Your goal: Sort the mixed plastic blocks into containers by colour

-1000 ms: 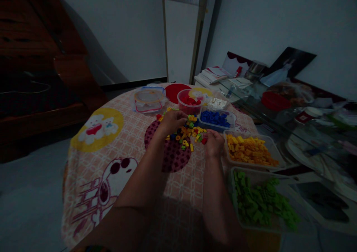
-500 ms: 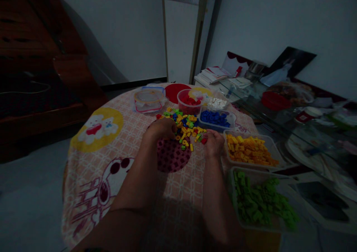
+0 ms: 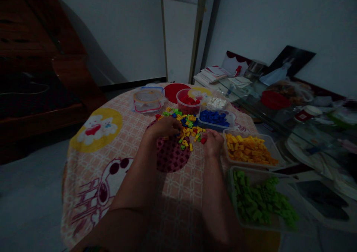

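A mixed pile of small toy building bricks (image 3: 186,130) in yellow, green, blue and red lies on the patterned tablecloth. My left hand (image 3: 166,127) reaches over the pile's left side, fingers bent and drawn together at its edge. Dark shade hides what is between those fingertips. At the right side of the pile rests my right hand (image 3: 213,142), its fingers curled together. Close to its fingertips is a red brick (image 3: 203,140); whether they grip it I cannot make out.
Around the right stand tubs of red bricks (image 3: 189,109), white bricks (image 3: 217,103), blue bricks (image 3: 214,118), yellow bricks (image 3: 248,149) and green bricks (image 3: 260,198). Stacked lidded containers (image 3: 147,99) sit at the back left. A cluttered glass table (image 3: 251,97) adjoins on the right.
My left hand has shifted slightly right, its fingers lifting a little at the pile's edge. My right hand has hardly moved.
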Motion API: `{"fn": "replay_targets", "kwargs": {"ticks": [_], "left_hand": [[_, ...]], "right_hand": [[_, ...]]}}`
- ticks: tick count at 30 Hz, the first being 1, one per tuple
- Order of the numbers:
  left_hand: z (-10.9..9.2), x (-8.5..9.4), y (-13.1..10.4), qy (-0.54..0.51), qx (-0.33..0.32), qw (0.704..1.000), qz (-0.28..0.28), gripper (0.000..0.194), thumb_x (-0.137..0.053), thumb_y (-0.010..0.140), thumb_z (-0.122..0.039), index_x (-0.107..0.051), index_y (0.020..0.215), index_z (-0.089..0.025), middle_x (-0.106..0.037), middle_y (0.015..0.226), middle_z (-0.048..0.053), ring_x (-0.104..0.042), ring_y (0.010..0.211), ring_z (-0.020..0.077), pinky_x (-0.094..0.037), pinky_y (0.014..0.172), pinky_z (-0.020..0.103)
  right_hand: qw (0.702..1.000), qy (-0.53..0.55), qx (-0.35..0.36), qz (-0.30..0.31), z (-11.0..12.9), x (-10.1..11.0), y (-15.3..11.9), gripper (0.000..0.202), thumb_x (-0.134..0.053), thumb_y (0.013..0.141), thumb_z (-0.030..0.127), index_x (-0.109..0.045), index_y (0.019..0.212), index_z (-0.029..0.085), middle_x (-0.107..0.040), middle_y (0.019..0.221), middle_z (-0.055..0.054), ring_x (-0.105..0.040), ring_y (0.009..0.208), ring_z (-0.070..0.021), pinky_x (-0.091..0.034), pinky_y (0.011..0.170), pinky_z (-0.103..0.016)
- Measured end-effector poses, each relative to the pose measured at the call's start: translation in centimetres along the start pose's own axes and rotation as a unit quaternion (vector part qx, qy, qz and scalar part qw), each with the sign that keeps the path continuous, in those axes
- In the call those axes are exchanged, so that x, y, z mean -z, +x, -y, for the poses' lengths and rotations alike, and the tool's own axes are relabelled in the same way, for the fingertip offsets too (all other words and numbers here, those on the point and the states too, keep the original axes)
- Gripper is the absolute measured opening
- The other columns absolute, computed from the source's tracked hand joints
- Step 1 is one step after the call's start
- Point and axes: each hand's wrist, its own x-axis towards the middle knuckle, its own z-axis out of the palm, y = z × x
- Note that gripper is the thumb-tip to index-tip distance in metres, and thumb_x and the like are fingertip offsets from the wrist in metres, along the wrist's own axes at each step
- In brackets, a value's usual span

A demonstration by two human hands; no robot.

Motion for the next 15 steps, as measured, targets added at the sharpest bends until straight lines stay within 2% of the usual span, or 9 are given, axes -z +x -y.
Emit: {"fn": "replay_targets", "kwargs": {"ticks": [4,7,11,13,15], "left_hand": [[0.1,-0.4,0.3,-0.107,-0.032,0.994,-0.017,0.025,-0.067,0.069,-0.024,-0.082,0.088,-0.019,-0.073,0.066,-0.001,-0.062,0.061,0.013,-0.046,0.059,0.02],[-0.3,-1.4,1.2,-0.181,-0.043,0.98,-0.064,0.026,-0.068,0.07,-0.027,-0.081,0.09,-0.016,-0.073,0.067,0.001,-0.061,0.058,0.0123,-0.046,0.055,0.02],[-2.0,-4.0,3.0,-0.28,-0.05,0.946,-0.154,0.031,-0.068,0.073,-0.027,-0.079,0.098,-0.013,-0.074,0.072,0.004,-0.064,0.061,0.0133,-0.052,0.06,0.023],[-3.0,-5.6,3.9,-0.329,-0.047,0.92,-0.208,0.033,-0.066,0.076,-0.028,-0.078,0.102,-0.012,-0.077,0.081,0.006,-0.067,0.064,0.0149,-0.056,0.064,0.026],[-3.9,-7.2,4.5,-0.363,-0.063,0.902,-0.224,0.04,-0.067,0.077,-0.027,-0.075,0.113,-0.012,-0.078,0.099,0.01,-0.072,0.079,0.0189,-0.059,0.074,0.03]], "right_hand": [[1.0,0.003,-0.005,0.002,0.0,0.1,0.0,0.025,-0.062,0.066,0.035,-0.072,0.08,0.016,-0.069,0.06,-0.001,-0.065,0.057,-0.0164,-0.051,0.055,-0.026],[1.0,0.002,-0.007,0.008,-0.1,0.1,0.1,0.025,-0.062,0.067,0.034,-0.072,0.081,0.016,-0.07,0.061,0.0,-0.065,0.056,-0.0165,-0.051,0.055,-0.026],[1.0,0.005,0.01,0.011,-0.3,0.0,0.2,0.023,-0.062,0.069,0.033,-0.072,0.08,0.017,-0.069,0.06,0.0,-0.065,0.056,-0.016,-0.052,0.056,-0.026],[1.0,0.004,0.015,0.012,-0.5,0.0,0.2,0.022,-0.062,0.069,0.034,-0.072,0.079,0.017,-0.069,0.059,0.0,-0.064,0.056,-0.0161,-0.051,0.056,-0.026],[1.0,-0.006,0.02,0.012,-0.6,0.1,0.3,0.023,-0.062,0.07,0.035,-0.072,0.08,0.017,-0.068,0.059,0.0,-0.064,0.056,-0.0164,-0.051,0.056,-0.027]]}}
